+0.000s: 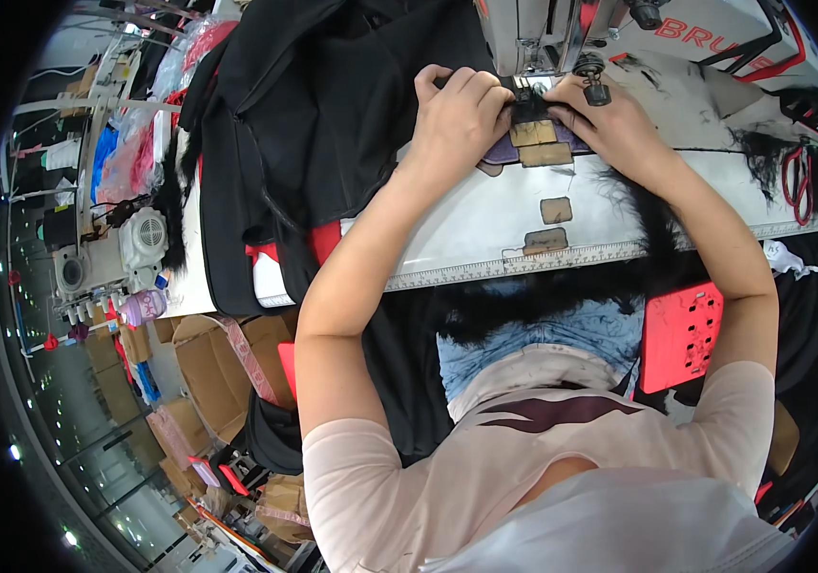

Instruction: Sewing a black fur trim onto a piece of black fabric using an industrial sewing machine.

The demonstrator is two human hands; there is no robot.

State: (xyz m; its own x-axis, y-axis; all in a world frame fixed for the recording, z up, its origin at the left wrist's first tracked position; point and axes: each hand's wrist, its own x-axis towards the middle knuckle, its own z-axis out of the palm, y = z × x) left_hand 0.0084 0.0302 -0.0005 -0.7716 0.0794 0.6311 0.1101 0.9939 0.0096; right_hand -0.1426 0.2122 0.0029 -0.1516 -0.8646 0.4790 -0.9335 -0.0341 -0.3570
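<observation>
My left hand (pixel 463 119), fingers bent and closed, grips black material (pixel 530 107) just left of the presser foot of a sewing machine (pixel 538 43). My right hand (pixel 600 119) is closed at the same material on the foot's other side, thumb and fingertips close to the needle; its fingertips are partly hidden. Tan rectangular patches (pixel 545 153) are stuck on the machine bed below the foot. A large black garment (pixel 304 115) is heaped to my left. Black fur trim (pixel 657 229) hangs from beneath my right wrist over the white table edge (pixel 457 267) and its ruler strip.
Red scissors (pixel 796 191) lie at the right of the table. A red perforated panel (pixel 676 339) sits beside my lap. Cardboard boxes (pixel 218 353), another machine (pixel 142 244) and bagged pink and blue goods (pixel 127 158) are at the left. A white scrap (pixel 786 258) is at the right edge.
</observation>
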